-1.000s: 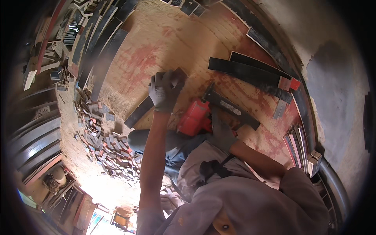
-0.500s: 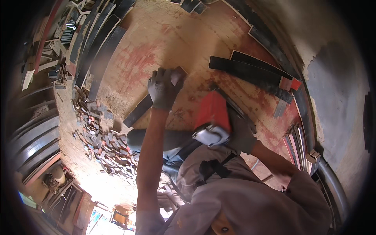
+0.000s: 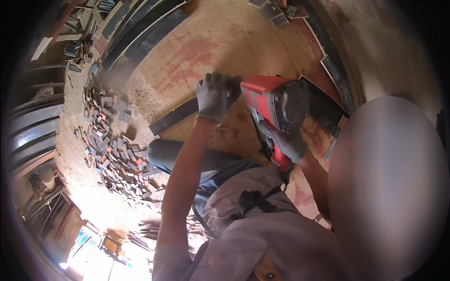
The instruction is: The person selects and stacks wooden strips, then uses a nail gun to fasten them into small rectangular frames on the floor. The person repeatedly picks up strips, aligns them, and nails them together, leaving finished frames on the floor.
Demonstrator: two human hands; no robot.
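My left hand (image 3: 212, 99), in a grey glove, presses down at the far end of a long dark wooden strip (image 3: 173, 116). Its fingers are bent over the wood, and a short dark wood piece (image 3: 233, 86) shows beside the thumb side. My right hand (image 3: 289, 144), gloved too, is closed round the handle of a red and black nail gun (image 3: 266, 96). The gun's red front end is close to the right of the short piece; I cannot tell whether they touch. My right fingers are partly hidden by the tool.
Underneath lies a worn wooden board (image 3: 187, 56) with red stains. More dark strips (image 3: 140, 37) lie at the far left, another strip (image 3: 323, 105) at the right. Small wood offcuts (image 3: 117, 150) are heaped on the left. A blurred patch hides the lower right.
The nail gun has swung up and away from my lap toward my left hand. My left hand has shifted slightly right in the picture and now rests over the strip's end.
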